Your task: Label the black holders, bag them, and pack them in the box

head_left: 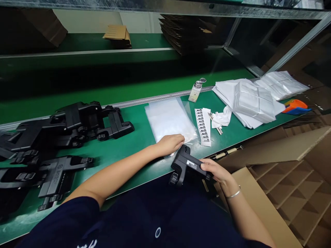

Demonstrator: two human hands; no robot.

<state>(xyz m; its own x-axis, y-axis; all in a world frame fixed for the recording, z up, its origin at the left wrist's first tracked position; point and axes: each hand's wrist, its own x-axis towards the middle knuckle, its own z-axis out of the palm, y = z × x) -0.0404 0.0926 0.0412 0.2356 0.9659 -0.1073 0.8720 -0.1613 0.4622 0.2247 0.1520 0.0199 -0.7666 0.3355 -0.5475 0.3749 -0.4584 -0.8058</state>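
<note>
My right hand (216,169) grips one end of a black plastic T-shaped bracket (187,161) with a small white label on it. The bracket is tilted over the table's front edge, close to my body. My left hand (170,144) is closed, its fingers curled at the near right corner of a stack of clear plastic bags (169,119). Those fingertips pinch the bag's edge, partly hidden from me. Just right of the bags lies a sheet of printed labels (203,126).
More black brackets (74,120) are heaped on the left. A small metal-topped bottle (196,91), crumpled white paper (221,117), wrapped bag packs (254,101) and an orange-and-blue tape dispenser (296,106) lie toward the right. A divided cardboard box (276,162) stands at lower right.
</note>
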